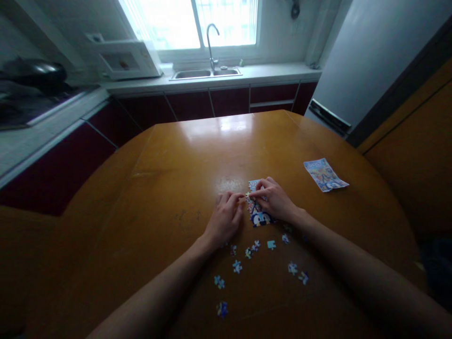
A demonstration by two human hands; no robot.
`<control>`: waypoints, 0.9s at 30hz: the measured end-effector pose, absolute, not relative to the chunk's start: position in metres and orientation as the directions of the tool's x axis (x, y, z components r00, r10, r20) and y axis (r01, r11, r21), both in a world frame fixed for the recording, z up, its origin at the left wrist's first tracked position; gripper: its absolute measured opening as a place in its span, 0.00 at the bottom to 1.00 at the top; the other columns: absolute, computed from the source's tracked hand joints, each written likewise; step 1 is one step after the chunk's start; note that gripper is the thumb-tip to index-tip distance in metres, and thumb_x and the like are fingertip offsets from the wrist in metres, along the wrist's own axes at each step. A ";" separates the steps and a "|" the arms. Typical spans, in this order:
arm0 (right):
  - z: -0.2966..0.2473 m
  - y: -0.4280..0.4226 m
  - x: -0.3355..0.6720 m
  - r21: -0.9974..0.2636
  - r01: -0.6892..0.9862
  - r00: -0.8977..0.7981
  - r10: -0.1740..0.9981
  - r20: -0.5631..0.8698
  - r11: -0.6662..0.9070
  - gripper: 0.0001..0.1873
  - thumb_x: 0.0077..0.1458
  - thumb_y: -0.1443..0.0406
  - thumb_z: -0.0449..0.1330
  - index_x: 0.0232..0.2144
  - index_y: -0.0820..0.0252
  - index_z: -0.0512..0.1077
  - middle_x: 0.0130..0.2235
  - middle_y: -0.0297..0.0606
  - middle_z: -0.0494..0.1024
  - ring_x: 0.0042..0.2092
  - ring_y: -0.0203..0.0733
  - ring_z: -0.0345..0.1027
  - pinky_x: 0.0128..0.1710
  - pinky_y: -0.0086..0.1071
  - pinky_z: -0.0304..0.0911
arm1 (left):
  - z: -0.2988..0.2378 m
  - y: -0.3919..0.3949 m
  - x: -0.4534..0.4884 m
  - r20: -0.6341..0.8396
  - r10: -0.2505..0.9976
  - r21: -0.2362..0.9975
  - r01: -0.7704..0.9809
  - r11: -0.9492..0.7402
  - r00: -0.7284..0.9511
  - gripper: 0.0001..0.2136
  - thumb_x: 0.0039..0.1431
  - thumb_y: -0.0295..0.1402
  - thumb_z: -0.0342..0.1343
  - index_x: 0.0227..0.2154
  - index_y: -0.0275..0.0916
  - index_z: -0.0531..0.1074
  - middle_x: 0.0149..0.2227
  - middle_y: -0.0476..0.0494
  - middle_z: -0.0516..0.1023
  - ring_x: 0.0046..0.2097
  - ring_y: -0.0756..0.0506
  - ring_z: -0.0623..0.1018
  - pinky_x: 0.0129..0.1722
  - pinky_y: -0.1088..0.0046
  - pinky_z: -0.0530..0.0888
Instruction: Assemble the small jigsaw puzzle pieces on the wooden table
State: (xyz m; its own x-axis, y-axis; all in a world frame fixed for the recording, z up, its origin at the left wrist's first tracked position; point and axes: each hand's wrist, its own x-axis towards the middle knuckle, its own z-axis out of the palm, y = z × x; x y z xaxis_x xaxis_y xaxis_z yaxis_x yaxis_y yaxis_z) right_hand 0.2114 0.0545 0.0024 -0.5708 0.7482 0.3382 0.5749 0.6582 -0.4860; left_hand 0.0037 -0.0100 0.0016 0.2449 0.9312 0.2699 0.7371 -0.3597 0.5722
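Note:
A partly assembled jigsaw puzzle lies on the table, a blue-and-white cartoon face along its near edge. My right hand rests over it, covering its middle. The bent fingers of that hand close on a small pale jigsaw piece at the puzzle's left edge. My left hand lies just left of the puzzle, thumb and index finger apart. Its index fingertip reaches to that same piece. Several loose pieces are scattered nearer me, among them a light-blue piece and a dark-blue piece.
A creased picture sheet lies to the right on the brown wooden table. Beyond the table are a counter with a sink, a faucet and a white microwave. A refrigerator stands at the right.

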 end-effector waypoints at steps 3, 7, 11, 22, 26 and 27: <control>0.004 0.054 0.213 -0.451 0.576 -0.602 0.727 0.330 0.681 0.13 0.60 0.69 0.61 0.41 0.47 0.82 0.38 0.40 0.74 0.44 0.46 0.61 0.44 0.40 0.62 | 0.001 -0.010 0.004 0.272 0.929 0.569 0.737 -0.365 0.249 0.12 0.65 0.24 0.50 0.49 0.42 0.69 0.47 0.44 0.71 0.50 0.41 0.67 0.55 0.59 0.67; 0.008 0.054 0.216 -0.373 0.578 -0.656 0.686 0.315 0.725 0.15 0.62 0.69 0.58 0.44 0.46 0.81 0.41 0.41 0.74 0.44 0.47 0.61 0.45 0.40 0.61 | 0.002 -0.010 0.004 0.269 0.929 0.563 0.741 -0.365 0.253 0.12 0.65 0.24 0.50 0.49 0.42 0.69 0.47 0.44 0.71 0.50 0.41 0.67 0.56 0.58 0.66; 0.013 0.057 0.219 -0.293 0.575 -0.703 0.645 0.299 0.763 0.16 0.62 0.69 0.58 0.45 0.44 0.81 0.42 0.41 0.75 0.43 0.47 0.60 0.46 0.41 0.61 | 0.003 -0.010 0.004 0.256 0.935 0.571 0.741 -0.352 0.246 0.12 0.65 0.25 0.49 0.49 0.43 0.69 0.46 0.43 0.71 0.50 0.40 0.67 0.55 0.59 0.67; 0.014 0.059 0.221 -0.231 0.564 -0.737 0.610 0.292 0.793 0.17 0.59 0.71 0.60 0.44 0.43 0.81 0.46 0.40 0.76 0.45 0.49 0.60 0.47 0.43 0.58 | 0.003 -0.010 0.004 0.264 0.931 0.567 0.740 -0.362 0.253 0.12 0.65 0.26 0.50 0.49 0.43 0.70 0.46 0.43 0.71 0.49 0.40 0.67 0.54 0.58 0.68; 0.005 0.061 0.215 -0.404 0.566 -0.644 0.691 0.327 0.719 0.20 0.57 0.77 0.57 0.41 0.49 0.81 0.44 0.40 0.76 0.47 0.47 0.61 0.49 0.42 0.61 | 0.004 -0.010 0.004 0.262 0.932 0.567 0.741 -0.359 0.251 0.12 0.65 0.25 0.50 0.49 0.43 0.70 0.46 0.43 0.71 0.50 0.40 0.67 0.53 0.59 0.68; 0.003 0.062 0.214 -0.456 0.563 -0.601 0.720 0.346 0.689 0.20 0.55 0.78 0.56 0.40 0.52 0.81 0.44 0.40 0.76 0.47 0.47 0.61 0.49 0.41 0.61 | 0.004 -0.010 0.004 0.262 0.932 0.569 0.741 -0.357 0.249 0.12 0.65 0.25 0.50 0.49 0.43 0.70 0.46 0.43 0.71 0.50 0.40 0.67 0.53 0.59 0.68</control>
